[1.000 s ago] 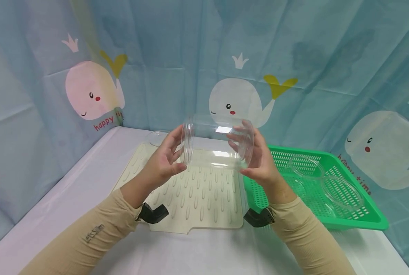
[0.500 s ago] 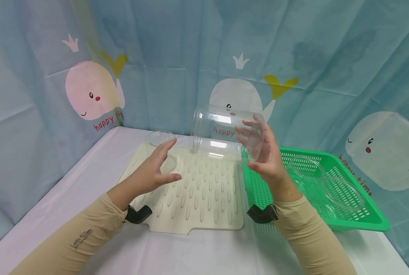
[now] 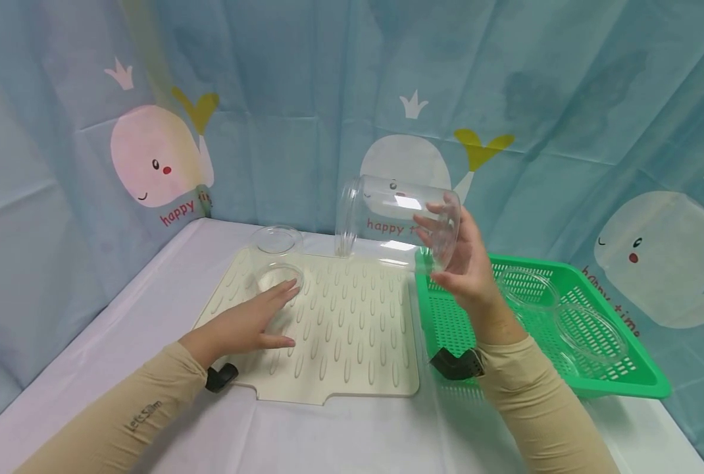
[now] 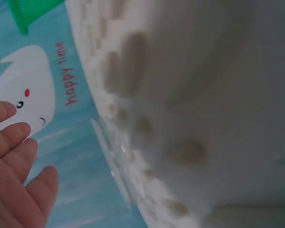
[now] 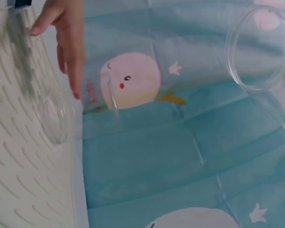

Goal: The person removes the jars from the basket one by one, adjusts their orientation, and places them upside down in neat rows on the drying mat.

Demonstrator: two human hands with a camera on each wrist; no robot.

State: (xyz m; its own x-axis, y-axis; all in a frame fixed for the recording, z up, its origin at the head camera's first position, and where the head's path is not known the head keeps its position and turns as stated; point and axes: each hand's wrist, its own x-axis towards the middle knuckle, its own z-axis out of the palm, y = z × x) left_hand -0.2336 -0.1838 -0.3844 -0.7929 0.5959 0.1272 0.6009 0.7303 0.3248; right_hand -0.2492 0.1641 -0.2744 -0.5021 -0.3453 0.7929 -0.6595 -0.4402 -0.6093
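Observation:
My right hand [image 3: 467,260] grips a clear jar [image 3: 396,220] round its base end. The jar lies sideways in the air above the back of the mat, its ridged mouth pointing left; in the right wrist view the jar's mouth ring [image 5: 259,88] shows at the upper right. My left hand [image 3: 254,322] is spread low over the left part of the cream mat [image 3: 352,329], holding nothing. Just beyond its fingertips, another clear jar [image 3: 276,230] stands at the mat's back left corner. In the left wrist view, the fingers [image 4: 19,154] are apart, with that jar's ring [image 4: 111,161] beyond.
A green plastic basket [image 3: 654,375] stands on the right of the white table [image 3: 358,434], with clear round containers [image 3: 589,332] inside. A blue whale-print curtain [image 3: 293,131] rises behind the table and along both sides.
My left hand has let go of the held jar and moved left and down over the mat. My right hand has carried the jar slightly right and up.

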